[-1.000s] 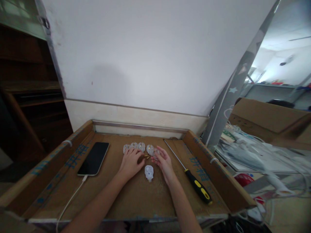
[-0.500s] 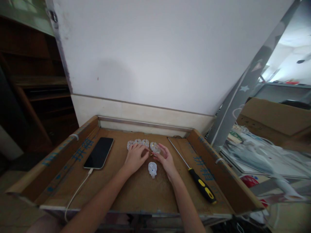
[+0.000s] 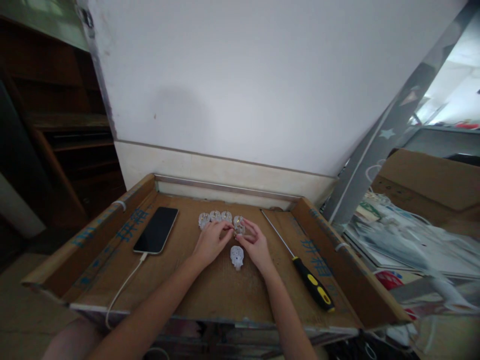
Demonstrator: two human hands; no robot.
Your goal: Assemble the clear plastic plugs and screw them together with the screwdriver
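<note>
Fine handwork is under way between the two hands, apparently bringing a brass-coloured piece (image 3: pixel 235 234) up to a clear plastic part (image 3: pixel 240 229). The right hand (image 3: pixel 258 250) pinches that part at its right edge between thumb and fingers. The left hand (image 3: pixel 212 242) has thumb and forefinger close together beside the brass; whether they grip it cannot be told. Three more clear parts (image 3: pixel 215 215) sit in a row at the far left of the hands, and a white plastic part (image 3: pixel 237 256) lies nearer, on the cardboard-covered worktop (image 3: pixel 210 300). A screwdriver (image 3: pixel 313 285) lies right, a phone (image 3: pixel 156 230) left. Seating something so small would call for a steady right pinch and light, precise left fingertips.
</note>
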